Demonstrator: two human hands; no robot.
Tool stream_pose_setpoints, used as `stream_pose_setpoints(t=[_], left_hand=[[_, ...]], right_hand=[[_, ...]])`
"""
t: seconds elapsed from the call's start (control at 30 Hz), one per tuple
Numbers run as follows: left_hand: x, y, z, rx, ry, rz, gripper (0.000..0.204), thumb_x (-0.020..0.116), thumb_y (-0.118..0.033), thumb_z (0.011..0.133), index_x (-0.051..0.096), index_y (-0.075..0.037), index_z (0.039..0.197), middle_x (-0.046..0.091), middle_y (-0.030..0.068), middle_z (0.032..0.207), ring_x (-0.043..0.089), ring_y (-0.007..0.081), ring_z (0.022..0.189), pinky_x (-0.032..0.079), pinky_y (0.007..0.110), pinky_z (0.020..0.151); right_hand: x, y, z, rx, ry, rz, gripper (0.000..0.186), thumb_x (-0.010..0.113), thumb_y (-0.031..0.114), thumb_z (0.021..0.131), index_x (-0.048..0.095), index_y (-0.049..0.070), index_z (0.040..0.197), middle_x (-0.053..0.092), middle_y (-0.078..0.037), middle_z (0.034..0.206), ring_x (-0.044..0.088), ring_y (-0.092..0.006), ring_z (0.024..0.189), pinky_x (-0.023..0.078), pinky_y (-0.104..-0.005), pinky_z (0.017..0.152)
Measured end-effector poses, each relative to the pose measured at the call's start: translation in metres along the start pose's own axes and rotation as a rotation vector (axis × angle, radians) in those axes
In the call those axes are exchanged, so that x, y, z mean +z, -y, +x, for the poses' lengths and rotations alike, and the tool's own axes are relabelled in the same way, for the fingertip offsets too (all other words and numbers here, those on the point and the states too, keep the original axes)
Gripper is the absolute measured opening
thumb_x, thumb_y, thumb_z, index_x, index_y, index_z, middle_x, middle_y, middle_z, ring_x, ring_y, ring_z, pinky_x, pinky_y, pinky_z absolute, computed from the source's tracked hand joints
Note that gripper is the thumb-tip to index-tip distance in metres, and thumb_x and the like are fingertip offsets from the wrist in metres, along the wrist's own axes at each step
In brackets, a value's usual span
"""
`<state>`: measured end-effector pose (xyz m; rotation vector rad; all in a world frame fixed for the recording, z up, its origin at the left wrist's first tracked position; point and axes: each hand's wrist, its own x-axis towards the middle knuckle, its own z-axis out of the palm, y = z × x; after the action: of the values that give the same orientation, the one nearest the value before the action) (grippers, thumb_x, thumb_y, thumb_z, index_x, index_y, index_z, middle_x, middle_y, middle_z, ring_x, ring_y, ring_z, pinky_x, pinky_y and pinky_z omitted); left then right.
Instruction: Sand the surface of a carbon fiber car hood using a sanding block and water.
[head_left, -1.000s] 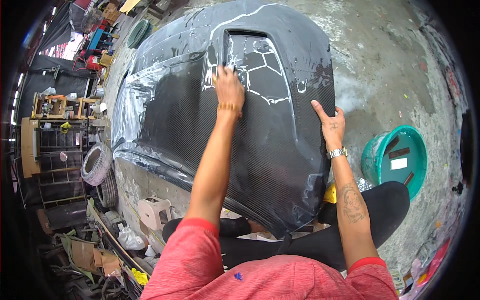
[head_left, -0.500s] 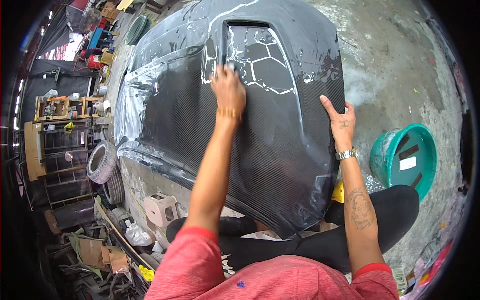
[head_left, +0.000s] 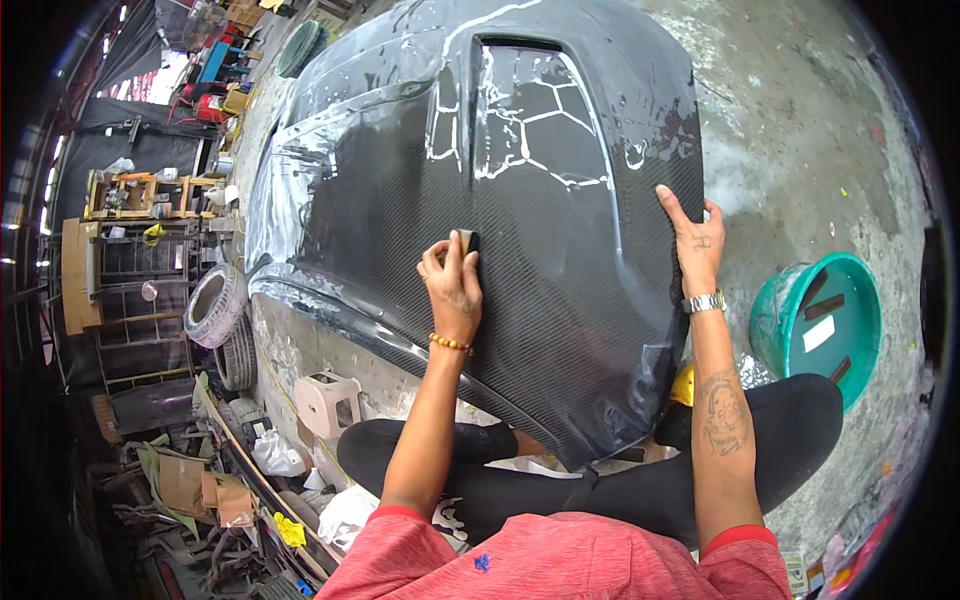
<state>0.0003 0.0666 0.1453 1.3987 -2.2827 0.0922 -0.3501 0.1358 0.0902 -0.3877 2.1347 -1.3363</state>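
A black carbon-fibre car hood (head_left: 560, 330), wet and shiny, lies in front of me with its near end by my legs. My left hand (head_left: 452, 285) pinches a small dark sanding block (head_left: 469, 241) with a tan side, on the hood beside the groove of the raised centre section. The block's underside is hidden. At the hood's right edge, my right hand (head_left: 697, 245) has its thumb on top and its fingers over the side, gripping it. Water lies in white-reflecting streaks around the vent opening (head_left: 520, 43).
A green tub (head_left: 765, 320) of water with dark strips and a white piece stands right of my knee. To the left are a pinkish plastic stool (head_left: 328, 402), tyres (head_left: 216, 305), a wooden rack (head_left: 150, 195) and piled scrap (head_left: 180, 500). A yellow object (head_left: 682, 385) sits by my right leg.
My left hand has moved from beside the vent back toward me along the groove, the block still in it. My right hand keeps its place on the hood's edge. The view has shifted slightly.
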Motion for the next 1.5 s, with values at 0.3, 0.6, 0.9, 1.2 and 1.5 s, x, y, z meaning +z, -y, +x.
stream_pose_setpoints(t=[0.3, 0.6, 0.9, 1.2, 1.5], left_hand=[[0.061, 0.034, 0.202, 0.081, -0.275, 0.033, 0.024, 0.072, -0.011, 0.091, 0.073, 0.000, 0.112, 0.065, 0.0173, 0.104, 0.060, 0.0343, 0.092, 0.048, 0.045, 0.080], [0.032, 0.024, 0.036, 0.051, -0.039, -0.109, 0.039, 0.063, -0.003, 0.095, 0.065, 0.000, 0.133, 0.064, 0.0178, 0.118, 0.057, 0.0329, 0.112, 0.039, 0.046, 0.102], [0.139, 0.011, 0.206, 0.011, -0.195, -0.081, 0.030, 0.069, -0.014, 0.094, 0.073, -0.007, 0.123, 0.062, 0.0166, 0.111, 0.057, 0.0378, 0.098, 0.046, 0.047, 0.092], [0.065, -0.046, 0.096, 0.210, -0.111, -0.257, 0.038, 0.070, -0.003, 0.089, 0.068, 0.000, 0.126, 0.063, 0.0188, 0.111, 0.060, 0.0344, 0.100, 0.044, 0.045, 0.091], [0.130, 0.031, 0.270, 0.069, -0.160, -0.017, 0.023, 0.066, -0.015, 0.093, 0.071, -0.007, 0.114, 0.061, 0.0202, 0.113, 0.056, 0.0418, 0.103, 0.047, 0.052, 0.088]], right_hand=[[0.003, 0.012, 0.008, -0.048, 0.038, 0.025, 0.108, 0.088, 0.068, 0.068, 0.054, -0.011, 0.133, 0.068, -0.024, 0.120, 0.065, -0.0296, 0.111, 0.049, -0.0371, 0.099], [0.000, 0.000, 0.015, 0.040, 0.056, 0.003, 0.113, 0.087, 0.071, 0.066, 0.049, -0.008, 0.137, 0.066, -0.030, 0.125, 0.065, -0.0379, 0.120, 0.051, -0.0427, 0.101], [-0.010, -0.014, 0.069, 0.002, 0.024, -0.022, 0.111, 0.086, 0.073, 0.065, 0.051, -0.006, 0.135, 0.068, -0.030, 0.121, 0.067, -0.0390, 0.115, 0.052, -0.0428, 0.099], [-0.053, -0.029, 0.072, -0.074, -0.105, -0.040, 0.106, 0.086, 0.067, 0.072, 0.053, -0.014, 0.132, 0.062, -0.030, 0.129, 0.060, -0.0358, 0.122, 0.046, -0.0424, 0.106], [-0.002, -0.022, 0.047, -0.029, 0.007, -0.013, 0.097, 0.089, 0.060, 0.074, 0.055, -0.013, 0.129, 0.064, -0.027, 0.124, 0.062, -0.0329, 0.116, 0.046, -0.0398, 0.103]])
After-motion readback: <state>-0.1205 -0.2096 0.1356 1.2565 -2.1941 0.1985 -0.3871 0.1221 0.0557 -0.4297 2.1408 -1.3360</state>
